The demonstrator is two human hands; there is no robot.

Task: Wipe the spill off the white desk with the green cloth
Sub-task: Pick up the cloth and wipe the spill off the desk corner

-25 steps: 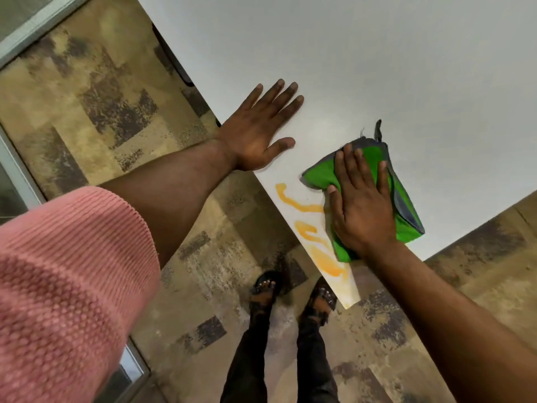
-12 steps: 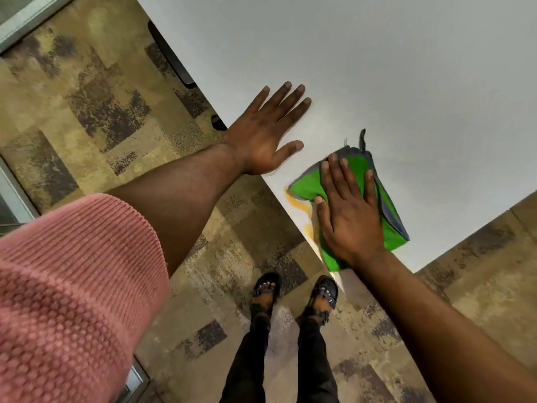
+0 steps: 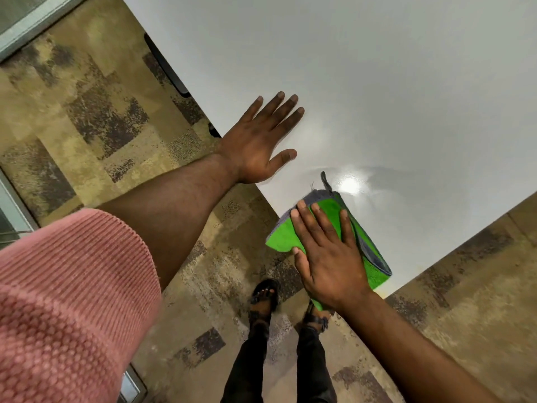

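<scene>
Bright even light, glare spot on white desk [image 3: 350, 185], wide-angle edge distortion

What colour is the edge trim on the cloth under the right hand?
Grey, bordering the bright green cloth pressed flat by the right hand, seen in the head view.

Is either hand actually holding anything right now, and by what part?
Nothing is gripped. The right hand lies flat on the green cloth, pressing its middle onto the desk corner. The left hand rests open on the bare desk.
</scene>
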